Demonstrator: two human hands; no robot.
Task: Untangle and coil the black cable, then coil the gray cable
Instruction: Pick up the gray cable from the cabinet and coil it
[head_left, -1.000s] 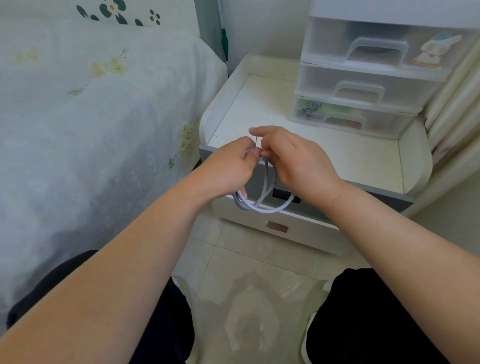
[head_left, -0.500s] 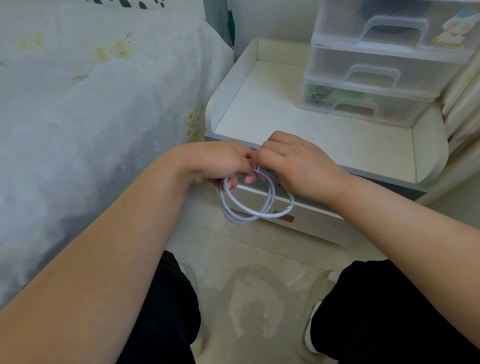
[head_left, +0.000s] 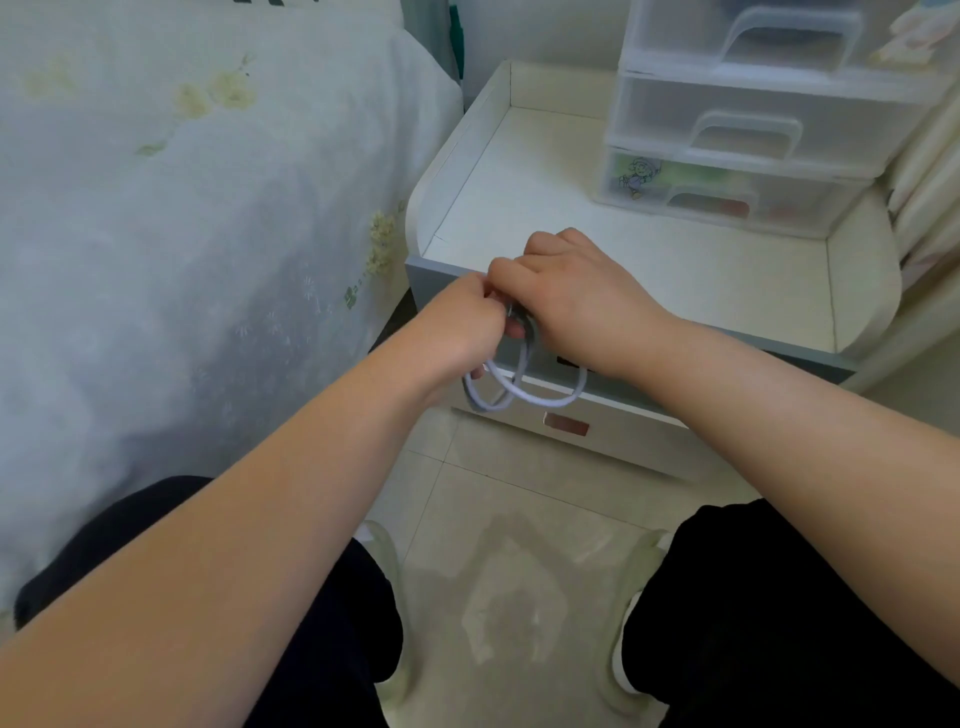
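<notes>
At frame centre, both hands, left hand (head_left: 457, 332) and right hand (head_left: 576, 301), grip the gray cable (head_left: 519, 395) with curled fingers; its loops now hang narrower than half a second ago, before the worktop (head_left: 571, 218) edge.

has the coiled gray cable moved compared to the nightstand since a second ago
Cannot tell: the gray cable hangs before the nightstand's front edge in every frame, and the head camera itself shifts.

**A bedroom at home**

You are sitting beside a bed (head_left: 182, 234) covered with a pale floral spread. Just right of it stands a white bedside cabinet (head_left: 675, 270) with a raised rim, and on its top rests a clear plastic drawer unit (head_left: 753, 130) with cartoon stickers. Pale folds at the far right are probably a curtain (head_left: 930, 171). Light floor tiles (head_left: 519, 519) lie underfoot.
</notes>
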